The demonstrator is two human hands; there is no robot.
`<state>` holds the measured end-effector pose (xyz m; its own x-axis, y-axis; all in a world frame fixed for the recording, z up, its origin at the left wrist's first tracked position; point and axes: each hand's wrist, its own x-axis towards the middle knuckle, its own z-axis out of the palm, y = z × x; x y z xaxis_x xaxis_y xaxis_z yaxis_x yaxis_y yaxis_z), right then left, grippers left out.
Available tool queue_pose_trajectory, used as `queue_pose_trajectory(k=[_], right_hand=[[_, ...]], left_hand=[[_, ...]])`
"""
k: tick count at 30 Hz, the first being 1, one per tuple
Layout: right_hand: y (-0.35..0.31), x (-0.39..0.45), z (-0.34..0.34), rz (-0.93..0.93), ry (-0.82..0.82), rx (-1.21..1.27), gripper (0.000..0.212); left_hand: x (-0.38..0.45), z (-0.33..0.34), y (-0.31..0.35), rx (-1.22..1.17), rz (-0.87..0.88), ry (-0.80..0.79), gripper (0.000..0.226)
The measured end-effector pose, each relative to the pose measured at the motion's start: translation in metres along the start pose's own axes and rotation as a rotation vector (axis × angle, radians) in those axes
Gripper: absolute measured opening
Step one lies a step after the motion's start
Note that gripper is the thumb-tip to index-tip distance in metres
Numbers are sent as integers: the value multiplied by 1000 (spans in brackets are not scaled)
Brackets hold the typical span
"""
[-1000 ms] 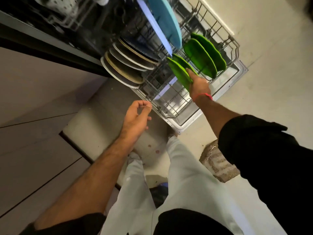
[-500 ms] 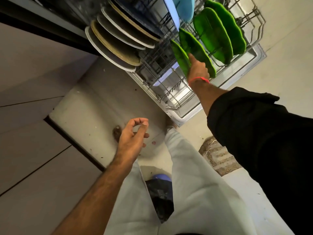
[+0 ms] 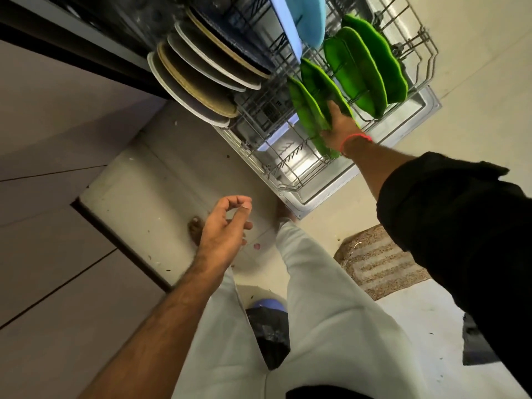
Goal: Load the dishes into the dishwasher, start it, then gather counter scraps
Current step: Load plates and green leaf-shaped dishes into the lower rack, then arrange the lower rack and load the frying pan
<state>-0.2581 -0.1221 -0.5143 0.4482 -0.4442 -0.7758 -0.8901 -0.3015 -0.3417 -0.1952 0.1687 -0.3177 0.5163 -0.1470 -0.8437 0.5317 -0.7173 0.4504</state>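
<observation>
Right hand (image 3: 339, 128) grips the nearest bright green leaf-shaped plate (image 3: 306, 110), standing on edge in the grey wire lower rack (image 3: 290, 165) of the open dishwasher. Left hand (image 3: 224, 226) hangs over the floor, fingers loosely curled, holding nothing. Three like green plates stand just behind; round cream plates (image 3: 198, 90) fill the left row. Recommended: seat the rim fully between two tines, upright and apart from its neighbour, before releasing.
</observation>
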Motion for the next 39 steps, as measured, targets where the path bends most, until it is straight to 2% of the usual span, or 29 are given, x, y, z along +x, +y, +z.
queue_pose_trajectory(k=[5,7,11,13,18,26,32,36,39], right_hand=[[-8,-50,4,-106,240,168,67],[-20,-77,6,-142,278,237,59],[-67,-143,0,-183,156,355,31],[-104,-181,-5,-251,132,379,25],[-212,-263,-6,-460,14,531,21],[-387,-353,12,-811,-121,302,23],[-501,-405,46,-913,-127,322,30],[-567,-431,77,-950,-155,407,28],[-610,-445,97,-944,-188,515,26]], left_hand=[[-14,-9,23,-15,67,5,12],[-26,-15,36,-11,99,13,12],[-61,-40,63,-31,166,44,14],[-85,-61,73,-51,191,74,15],[-135,-130,85,-148,267,182,17],[-170,-275,81,-454,333,412,22],[-175,-388,65,-586,501,514,21],[-173,-454,44,-612,512,566,10],[-171,-499,29,-625,523,583,14]])
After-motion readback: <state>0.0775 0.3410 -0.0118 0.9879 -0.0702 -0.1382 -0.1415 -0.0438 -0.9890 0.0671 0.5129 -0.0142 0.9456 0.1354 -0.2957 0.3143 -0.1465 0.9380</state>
